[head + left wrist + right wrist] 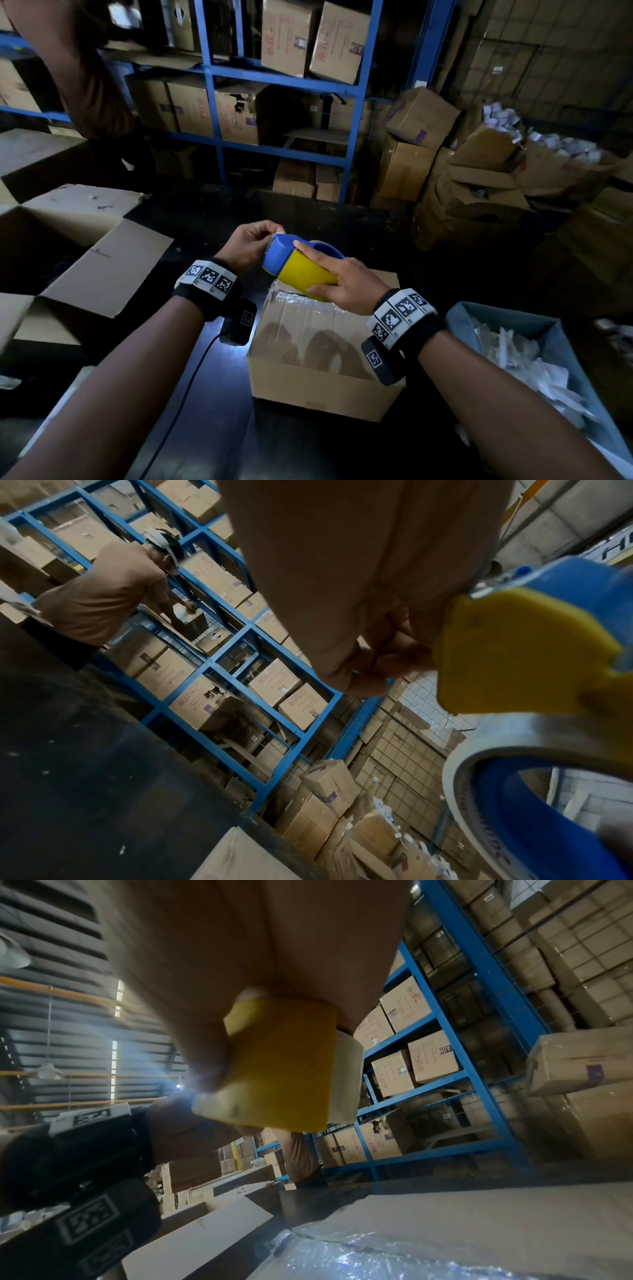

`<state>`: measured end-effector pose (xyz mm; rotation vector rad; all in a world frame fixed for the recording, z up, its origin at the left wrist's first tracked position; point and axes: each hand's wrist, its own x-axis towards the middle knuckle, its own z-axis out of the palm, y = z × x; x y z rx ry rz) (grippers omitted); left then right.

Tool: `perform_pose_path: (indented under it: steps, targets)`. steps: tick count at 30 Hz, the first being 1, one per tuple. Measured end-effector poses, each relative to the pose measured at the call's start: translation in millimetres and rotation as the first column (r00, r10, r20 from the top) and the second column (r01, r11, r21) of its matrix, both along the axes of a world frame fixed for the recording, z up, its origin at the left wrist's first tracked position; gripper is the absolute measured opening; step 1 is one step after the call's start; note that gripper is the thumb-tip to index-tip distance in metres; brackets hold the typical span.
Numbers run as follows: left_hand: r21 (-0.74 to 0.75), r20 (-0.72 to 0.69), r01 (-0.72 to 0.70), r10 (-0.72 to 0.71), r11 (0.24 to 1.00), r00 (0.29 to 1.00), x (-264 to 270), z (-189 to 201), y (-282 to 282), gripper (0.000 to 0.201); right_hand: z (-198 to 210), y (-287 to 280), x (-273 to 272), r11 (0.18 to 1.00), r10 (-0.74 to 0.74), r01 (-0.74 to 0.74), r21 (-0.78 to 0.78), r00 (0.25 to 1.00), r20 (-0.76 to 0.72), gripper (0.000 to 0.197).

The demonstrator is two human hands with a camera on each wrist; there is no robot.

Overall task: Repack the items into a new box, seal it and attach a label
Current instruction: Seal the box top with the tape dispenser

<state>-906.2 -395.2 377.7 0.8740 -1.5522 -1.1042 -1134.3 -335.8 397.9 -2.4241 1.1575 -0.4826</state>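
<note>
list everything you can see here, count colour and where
tape dispenser: one, blue and yellow, held above the sealed box
sealed box: one, brown with clear tape on top, on the dark table, centre
open box: one, brown, flaps spread, left
bin: one, grey-blue, holding white packets, right
shelving: blue, stacked with brown cartons, behind
other person: one, brown shirt, at the shelving
left hand: pinches at the dispenser's toothed end
right hand: grips the dispenser

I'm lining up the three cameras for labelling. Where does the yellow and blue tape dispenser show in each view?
Head: tape dispenser at centre, gripped by the right hand above the taped box.
Left wrist: it fills the right edge.
Right wrist: its yellow body sits at centre.
Shared landmark: the blue shelving.
</note>
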Motion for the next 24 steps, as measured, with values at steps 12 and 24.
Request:
perform_pose_path:
  steps: [12, 24]
  targets:
    - [-0.063, -0.050, 0.003, -0.006, 0.998, 0.999, -2.5, 5.7, 3.8, 0.021, 4.1, -1.1, -2.9, 0.997, 0.002, -0.005, -0.076, 0.999, -0.039, 0.081]
    - [0.058, 0.151, 0.317, -0.322, 0.947, 0.935, 8.9, 28.2, 3.8, 0.041, 1.7, 14.7, -15.5, 0.953, -0.010, -0.045, -0.300, 0.983, -0.181, 0.081]
